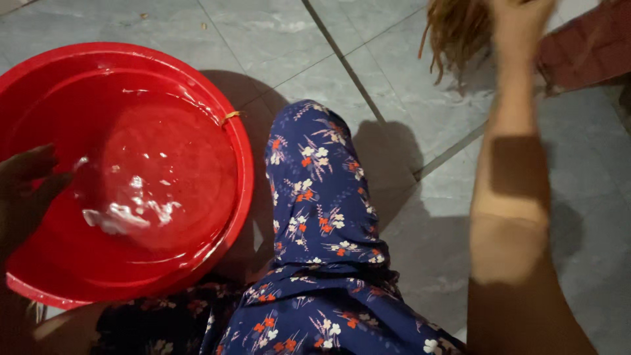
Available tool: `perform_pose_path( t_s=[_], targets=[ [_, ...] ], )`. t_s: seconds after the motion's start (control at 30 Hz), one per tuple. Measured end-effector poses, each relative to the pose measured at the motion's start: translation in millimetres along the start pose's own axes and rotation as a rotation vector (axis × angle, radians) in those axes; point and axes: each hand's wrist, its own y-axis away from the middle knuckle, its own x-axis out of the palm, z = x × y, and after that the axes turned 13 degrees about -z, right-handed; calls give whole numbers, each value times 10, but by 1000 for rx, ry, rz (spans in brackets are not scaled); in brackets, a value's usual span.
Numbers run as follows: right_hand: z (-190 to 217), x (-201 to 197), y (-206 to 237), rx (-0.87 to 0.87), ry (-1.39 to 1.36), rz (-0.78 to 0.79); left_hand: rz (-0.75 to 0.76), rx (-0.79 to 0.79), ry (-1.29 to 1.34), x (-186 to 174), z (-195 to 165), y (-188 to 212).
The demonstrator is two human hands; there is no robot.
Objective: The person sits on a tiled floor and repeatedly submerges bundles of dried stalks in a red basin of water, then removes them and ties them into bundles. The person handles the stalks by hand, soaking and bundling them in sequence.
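The red basin [125,171], part full of water with a little foam, sat on the grey tiled floor [394,79] at the near left, touching the person's knee in blue flowered cloth [322,217], likely so both hands could reach it from a seated spot. The left hand [26,190] lay over the basin's left rim, fingers loosely spread and gripping nothing. The right hand [519,23] stretched to the far right onto a brown fibrous bundle [457,29]; whether it grasped it could not be told.

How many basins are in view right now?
1: a red basin of water sits on the tiled floor at the left, beside the left hand.
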Motion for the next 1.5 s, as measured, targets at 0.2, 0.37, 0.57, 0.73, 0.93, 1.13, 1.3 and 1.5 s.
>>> perform_pose_path(
  t_s=[0.2, 0.37, 0.57, 0.73, 0.93, 1.13, 1.3, 1.5],
  targets=[
    [-1137, 302, 431, -386, 1440, 673, 20, 112, -267, -110, -213, 84],
    [-1765, 503, 781, 12, 1536, 1117, 15, 138, -390, -166, -452, 247],
    [-1581, 1231, 783, -116, 1153, 1022, 222, -17, -629, -177, -844, 121],
    [-1116, 2237, 901, -294, 817, 1118, 309, 29, -669, -332, -896, 156],
    [-1116, 3230, 1798, -404, 666, 1292, 305, -56, -651, -521, -969, 272],
    [-1539, 3430, 2739, -432, 1288, 1575, 259, 7, -567, -601, -977, 283],
    [-1906, 3478, 2692, -656, 1072, 1690, 275, -6, -552, -575, -918, 276],
    [-1752, 3661, 2633, -479, 1058, 1653, 378, -155, -585, -579, -951, 296]
  ],
)
